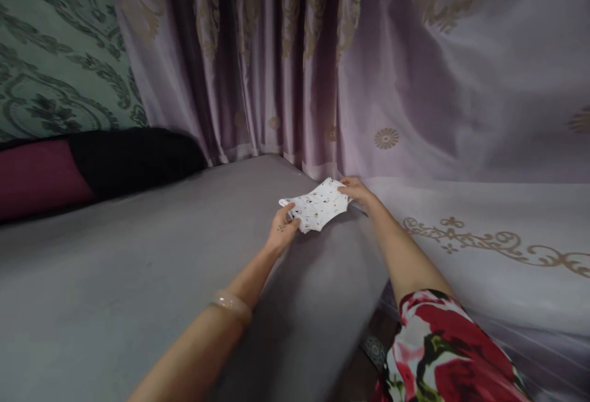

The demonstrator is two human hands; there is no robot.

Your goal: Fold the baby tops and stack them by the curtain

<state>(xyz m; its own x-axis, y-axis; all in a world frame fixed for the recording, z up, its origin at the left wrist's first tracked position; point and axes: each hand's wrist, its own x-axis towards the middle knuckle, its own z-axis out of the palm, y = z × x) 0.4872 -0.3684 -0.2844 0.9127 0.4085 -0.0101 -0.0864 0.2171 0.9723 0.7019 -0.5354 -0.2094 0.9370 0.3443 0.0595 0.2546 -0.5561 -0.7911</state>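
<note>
1. Left hand (pixel 282 225): pinching near end of white spotted cloth (pixel 321 206) between thumb and fingers; bracelet (pixel 232 305) on forearm.
2. Right hand (pixel 356 191): gripping cloth's far end; floral sleeve (pixel 454 353) on that arm.
3. Cloth: spread between both hands, above gray surface (pixel 184 267), near its curtain-side edge; can't tell if touching it.
4. Purple curtain (pixel 391 82) behind, gold patterns.
5. Black-and-maroon bundle (pixel 133 159) at left, against green patterned wall (pixel 59 51).
</note>
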